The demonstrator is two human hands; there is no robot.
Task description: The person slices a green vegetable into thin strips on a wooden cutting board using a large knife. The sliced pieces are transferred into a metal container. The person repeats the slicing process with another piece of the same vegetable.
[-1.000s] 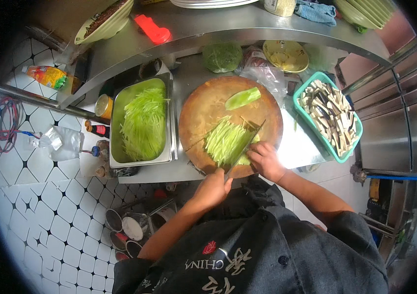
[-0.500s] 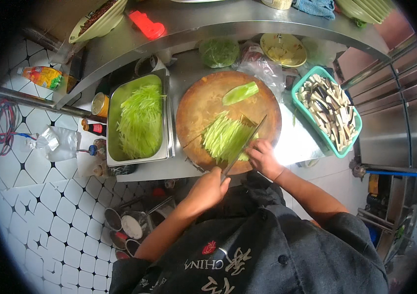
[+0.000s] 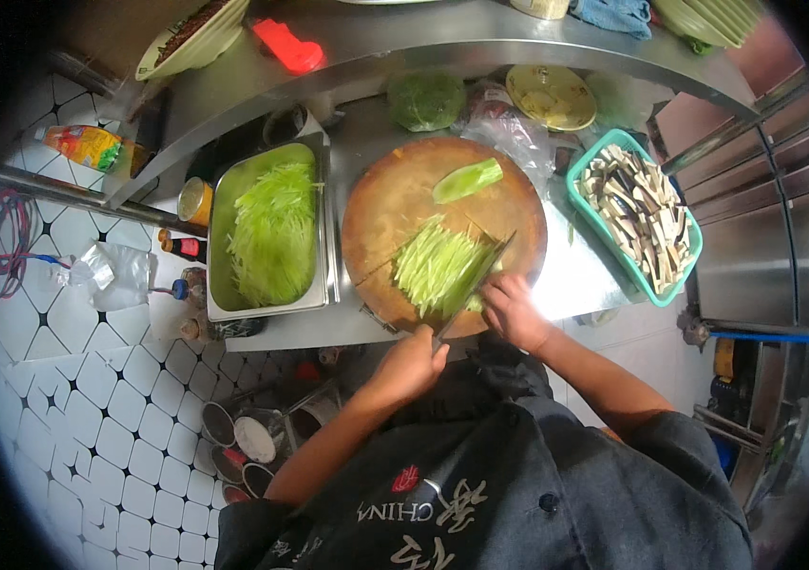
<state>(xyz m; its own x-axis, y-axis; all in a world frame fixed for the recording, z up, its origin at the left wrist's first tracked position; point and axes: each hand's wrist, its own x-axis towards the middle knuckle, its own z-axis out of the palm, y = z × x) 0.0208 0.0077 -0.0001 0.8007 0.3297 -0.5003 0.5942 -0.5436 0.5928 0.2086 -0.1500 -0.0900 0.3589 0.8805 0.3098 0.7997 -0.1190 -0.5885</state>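
On the steel shelf point(image 3: 404, 59) lie a red plastic object point(image 3: 295, 51) and a blue cloth point(image 3: 613, 15), near pale green dishes point(image 3: 713, 19). Below it, a yellowish bowl point(image 3: 583, 97) stands just beside a clear plastic bag point(image 3: 521, 144). At the right, a teal basket point(image 3: 604, 228) holds dark-skinned pale strips point(image 3: 640, 214). Red and blue cables point(image 3: 7, 255) lie coiled at the left, near an orange-and-yellow package point(image 3: 86, 147).
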